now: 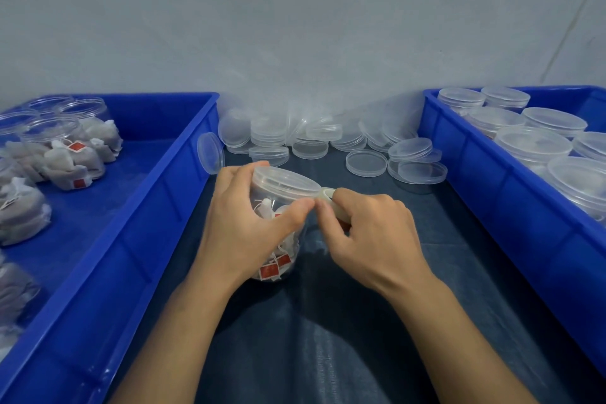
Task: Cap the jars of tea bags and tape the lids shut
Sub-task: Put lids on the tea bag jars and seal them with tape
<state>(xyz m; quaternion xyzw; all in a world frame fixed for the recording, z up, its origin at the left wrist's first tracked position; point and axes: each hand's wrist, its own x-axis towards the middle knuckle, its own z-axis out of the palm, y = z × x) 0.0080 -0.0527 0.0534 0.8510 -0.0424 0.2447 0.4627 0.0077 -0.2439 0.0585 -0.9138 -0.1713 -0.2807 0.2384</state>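
Left hand (249, 223) is wrapping fingers w/ thumb extended rightward. Right hand (370, 233) is curling fingers in a pinch. Thumb tips nearly touching; both forearms are angling inward.

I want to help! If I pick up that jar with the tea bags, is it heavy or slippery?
Probably light: the jar looks like thin clear plastic holding only tea bags. Its smooth wall may be a bit slippery. The left hand wraps around it.

Pale grey wall (295, 10); dark blue tabletop (328, 338).
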